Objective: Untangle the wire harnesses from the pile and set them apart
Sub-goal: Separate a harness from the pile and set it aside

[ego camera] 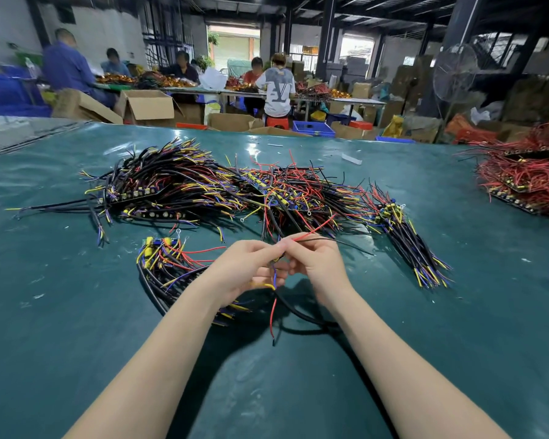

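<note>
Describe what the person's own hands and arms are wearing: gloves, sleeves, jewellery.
Nothing worn shows. The left hand and right hand have no gloves, and no rings are visible. The left forearm and right forearm are bare down to the bottom edge of the frame: no sleeves, watch or wristband in view.

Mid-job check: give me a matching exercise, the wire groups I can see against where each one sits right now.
1. big tangled pile
2. small bundle
3. mostly red heap
4. held harness

A. pinched by left hand and right hand
B. far right edge of view
C. beyond the hands, centre
D. lying just left of the left hand

Pairs: 1-C, 2-D, 3-B, 4-A.
</note>
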`<state>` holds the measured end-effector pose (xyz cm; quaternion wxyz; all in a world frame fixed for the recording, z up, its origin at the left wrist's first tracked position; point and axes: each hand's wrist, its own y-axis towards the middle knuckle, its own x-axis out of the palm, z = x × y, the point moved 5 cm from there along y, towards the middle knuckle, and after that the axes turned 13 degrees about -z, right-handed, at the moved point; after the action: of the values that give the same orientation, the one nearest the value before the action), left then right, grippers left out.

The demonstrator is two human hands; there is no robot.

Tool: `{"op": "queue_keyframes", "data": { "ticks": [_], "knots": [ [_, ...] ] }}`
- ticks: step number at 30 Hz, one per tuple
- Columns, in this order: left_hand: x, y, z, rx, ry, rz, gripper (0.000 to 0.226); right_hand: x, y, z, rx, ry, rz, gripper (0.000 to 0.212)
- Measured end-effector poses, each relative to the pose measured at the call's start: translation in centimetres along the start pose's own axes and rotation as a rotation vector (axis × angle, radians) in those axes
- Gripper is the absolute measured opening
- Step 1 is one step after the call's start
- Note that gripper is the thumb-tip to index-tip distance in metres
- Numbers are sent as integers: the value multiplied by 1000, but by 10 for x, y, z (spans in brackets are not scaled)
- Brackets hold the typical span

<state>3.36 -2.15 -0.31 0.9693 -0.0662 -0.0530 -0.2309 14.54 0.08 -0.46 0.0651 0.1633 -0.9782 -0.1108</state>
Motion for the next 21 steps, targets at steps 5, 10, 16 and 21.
{"op": "queue_keyframes", "data": {
  "ticks": [5,10,16,21],
  "knots": [
    [1,0,4,88,141,-16,18,0,1,0,-8,18,-58,20],
    [7,-1,3,100,121,-119,19,-6,1,1,-13,72,-34,23],
    [11,-2,0,79,54,-192,18,-10,1,2,-18,217,-18,20],
    [12,-2,-3,-47,-26,-226,22,-17,1,3,0,249,53,21]
  ]
}}
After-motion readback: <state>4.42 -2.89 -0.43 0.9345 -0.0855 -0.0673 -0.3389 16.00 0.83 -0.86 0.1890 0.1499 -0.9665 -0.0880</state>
